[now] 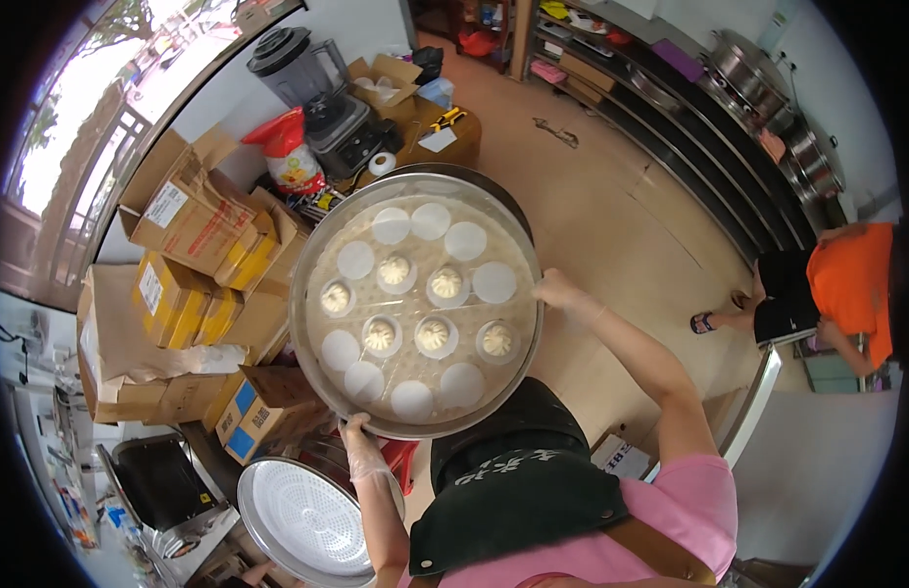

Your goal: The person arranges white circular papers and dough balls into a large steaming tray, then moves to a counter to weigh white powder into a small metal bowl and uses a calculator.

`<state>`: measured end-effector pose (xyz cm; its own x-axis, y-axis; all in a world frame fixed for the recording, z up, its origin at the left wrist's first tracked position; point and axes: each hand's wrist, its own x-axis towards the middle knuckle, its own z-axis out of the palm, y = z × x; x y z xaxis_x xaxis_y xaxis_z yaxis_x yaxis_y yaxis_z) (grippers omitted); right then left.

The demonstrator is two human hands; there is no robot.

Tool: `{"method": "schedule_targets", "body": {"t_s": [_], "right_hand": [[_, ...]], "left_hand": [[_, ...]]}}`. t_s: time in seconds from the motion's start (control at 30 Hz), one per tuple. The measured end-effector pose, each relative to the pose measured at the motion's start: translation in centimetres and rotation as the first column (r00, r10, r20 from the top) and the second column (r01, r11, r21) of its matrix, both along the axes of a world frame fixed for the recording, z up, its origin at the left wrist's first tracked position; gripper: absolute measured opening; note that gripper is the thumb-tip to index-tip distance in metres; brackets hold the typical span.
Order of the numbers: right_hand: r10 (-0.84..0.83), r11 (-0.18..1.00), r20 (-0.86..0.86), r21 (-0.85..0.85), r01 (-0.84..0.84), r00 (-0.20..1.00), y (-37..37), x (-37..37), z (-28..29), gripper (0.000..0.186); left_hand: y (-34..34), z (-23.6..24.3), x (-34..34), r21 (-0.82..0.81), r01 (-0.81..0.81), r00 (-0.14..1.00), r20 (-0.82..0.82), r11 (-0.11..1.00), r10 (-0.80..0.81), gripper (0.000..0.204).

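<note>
Both my hands grip a large round metal steamer tray (pixel 300 323), held out in front of me at waist height. My left hand (pixel 362 451), in a clear plastic glove, is closed on the tray's near left rim. On the right side of the rim my right hand (pixel 560 292) is closed too. Several pleated white buns (pixel 434 335) sit on round white papers inside the tray. Other paper rounds (pixel 412 401) lie bare around them, mostly near the tray's edge. The undersides of my fingers are hidden by the rim.
Left of me cardboard boxes (pixel 190 211) are stacked. A blender (pixel 327 98) and a red-and-white bag (pixel 286 152) stand beyond the tray. Below left is a perforated steamer tray (pixel 302 514). Shelves with pots (pixel 748 73) line the far right; a person in orange (pixel 851 284) is at right.
</note>
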<state>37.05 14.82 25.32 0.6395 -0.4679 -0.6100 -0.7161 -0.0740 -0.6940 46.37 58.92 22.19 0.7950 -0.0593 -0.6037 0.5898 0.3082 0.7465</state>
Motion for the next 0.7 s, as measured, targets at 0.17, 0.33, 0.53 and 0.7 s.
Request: {"method": "schedule_targets", "body": {"t_s": [0.17, 0.33, 0.53, 0.7], "right_hand": [[-0.040, 0.999, 0.032, 0.028, 0.039, 0.999, -5.4, 1.5, -3.5, 0.031], [0.068, 0.998, 0.001, 0.016, -0.068, 0.998, -9.1, 4.8, -2.5, 0.035], [0.242, 0.970, 0.024, -0.018, -0.242, 0.970, -13.9, 9.2, -4.0, 0.031], [0.359, 0.932, -0.056, -0.031, -0.361, 0.932, -15.3, 12.8, -4.1, 0.032]], "left_hand": [[-5.2, 0.5, 1.3, 0.107, 0.024, 0.999, -0.026, 0.994, -0.021, 0.050], [-9.6, 1.7, 0.7, 0.045, -0.185, 0.977, -0.102, 0.982, 0.188, 0.047], [-11.9, -2.1, -1.2, 0.075, -0.287, 0.955, -0.058, 0.955, 0.291, 0.035], [-13.3, -2.0, -2.4, 0.112, -0.318, 0.943, -0.063, 0.942, 0.326, 0.043]]}}
